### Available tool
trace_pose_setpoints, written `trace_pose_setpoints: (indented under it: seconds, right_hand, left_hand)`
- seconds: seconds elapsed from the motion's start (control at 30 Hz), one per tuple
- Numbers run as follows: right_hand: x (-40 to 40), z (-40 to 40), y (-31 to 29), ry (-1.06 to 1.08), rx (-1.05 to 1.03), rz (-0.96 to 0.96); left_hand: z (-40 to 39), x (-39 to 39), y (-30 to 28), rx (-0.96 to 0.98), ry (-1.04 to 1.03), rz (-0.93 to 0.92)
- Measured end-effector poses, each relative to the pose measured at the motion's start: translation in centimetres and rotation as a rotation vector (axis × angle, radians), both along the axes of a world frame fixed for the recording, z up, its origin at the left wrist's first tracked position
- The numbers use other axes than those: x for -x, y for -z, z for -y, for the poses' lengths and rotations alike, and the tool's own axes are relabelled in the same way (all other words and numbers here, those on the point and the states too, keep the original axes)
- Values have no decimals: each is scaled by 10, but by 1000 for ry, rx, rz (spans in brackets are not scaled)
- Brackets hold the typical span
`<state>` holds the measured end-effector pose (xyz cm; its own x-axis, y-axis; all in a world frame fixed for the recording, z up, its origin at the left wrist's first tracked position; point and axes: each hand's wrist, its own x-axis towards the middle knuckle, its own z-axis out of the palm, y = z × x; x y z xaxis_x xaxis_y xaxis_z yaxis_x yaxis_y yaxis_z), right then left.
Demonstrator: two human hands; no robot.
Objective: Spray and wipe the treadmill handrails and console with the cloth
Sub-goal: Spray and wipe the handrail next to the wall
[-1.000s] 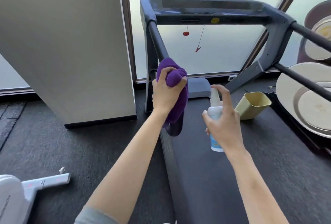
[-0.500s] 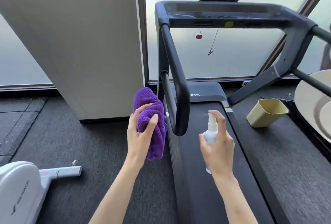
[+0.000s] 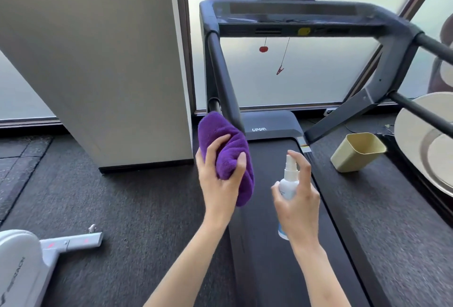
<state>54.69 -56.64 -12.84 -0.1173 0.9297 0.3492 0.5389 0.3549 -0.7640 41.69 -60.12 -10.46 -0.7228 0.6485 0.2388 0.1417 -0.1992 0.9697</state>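
Observation:
A dark treadmill fills the middle of the view, its console point(image 3: 294, 16) at the top. The left handrail point(image 3: 224, 81) slopes down toward me. My left hand point(image 3: 218, 176) grips a bunched purple cloth point(image 3: 228, 152) pressed over the near lower end of that rail, hiding the rail's tip. My right hand point(image 3: 297, 198) holds a small white spray bottle point(image 3: 289, 179) upright over the belt point(image 3: 274, 208), index finger resting on the nozzle top. The right handrail point(image 3: 431, 45) runs off the right edge.
A large white panel point(image 3: 103, 66) stands left of the treadmill. A pale green bin point(image 3: 358, 152) lies tipped right of the belt. White parts of another machine point(image 3: 31, 257) sit at bottom left, round pale discs point(image 3: 426, 139) at right. Dark carpet point(image 3: 122, 208) covers the floor.
My left hand came off the rail to its left side with the cloth, then returned onto the rail's lower end. The right hand kept the bottle over the belt.

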Motion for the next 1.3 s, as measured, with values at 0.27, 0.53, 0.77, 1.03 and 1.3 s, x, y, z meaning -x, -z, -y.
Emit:
trace_pose_setpoints:
  seconds: [0.27, 0.53, 0.77, 1.03, 1.3]
  right_hand:
    - [6, -15, 0, -35, 16, -2]
    - [2, -15, 1, -59, -9, -16]
    - [-1, -23, -6, -67, 2, -89]
    - [0, -15, -3, -92, 1, -75]
    - [1, -25, -14, -111, -2, -99]
  left_hand:
    - [-43, 7, 14, 23, -152, -325]
    - [-20, 3, 56, 18, -38, 83]
    - [-52, 0, -3, 95, -222, -389]
    - [-21, -10, 69, 88, -175, -36]
    - [-71, 19, -24, 231, -176, -214]
